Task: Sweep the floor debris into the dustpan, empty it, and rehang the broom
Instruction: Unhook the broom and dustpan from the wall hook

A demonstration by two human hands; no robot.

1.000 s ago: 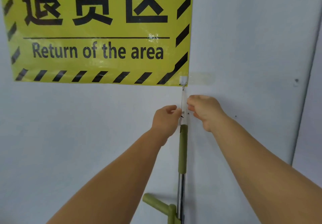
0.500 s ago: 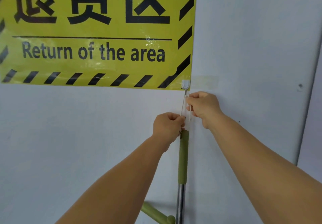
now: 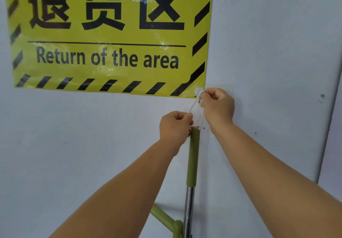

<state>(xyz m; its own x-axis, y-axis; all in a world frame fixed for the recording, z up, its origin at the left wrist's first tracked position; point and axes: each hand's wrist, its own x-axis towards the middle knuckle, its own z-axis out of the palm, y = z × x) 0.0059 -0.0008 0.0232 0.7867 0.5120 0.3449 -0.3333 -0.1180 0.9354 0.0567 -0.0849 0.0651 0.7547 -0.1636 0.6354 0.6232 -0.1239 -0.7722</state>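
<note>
Broom: its handle (image 3: 192,156) stands upright against the white wall (image 3: 268,43), lower centre of the frame; the olive-green grip is uppermost, with a chrome shaft (image 3: 188,210) below it running out of the bottom edge.
Side handle: a second olive-green bar (image 3: 162,217) angles in from the left and joins the shaft near the bottom edge; what it belongs to cannot be told.
Cord: a thin white loop (image 3: 193,106) rises from the top of the grip, stretched taut between both hands.
Hook: a small white adhesive hook (image 3: 199,91) is stuck to the wall at the sign's lower right corner, with a metal prong just beside the right fingertips; whether the cord is already over it cannot be told.
Left hand: the left hand (image 3: 174,126), centre of the frame, has its fingers curled closed, pinching the lower part of the cord just above the grip's top.
Right hand: the right hand (image 3: 218,106), up and to the right of the left, has its fingers closed on the cord's upper end, right at the hook.
Sign: a yellow sign (image 3: 111,37) with black hazard stripes fills the upper left, reading "Return of the area" under large Chinese characters.
</note>
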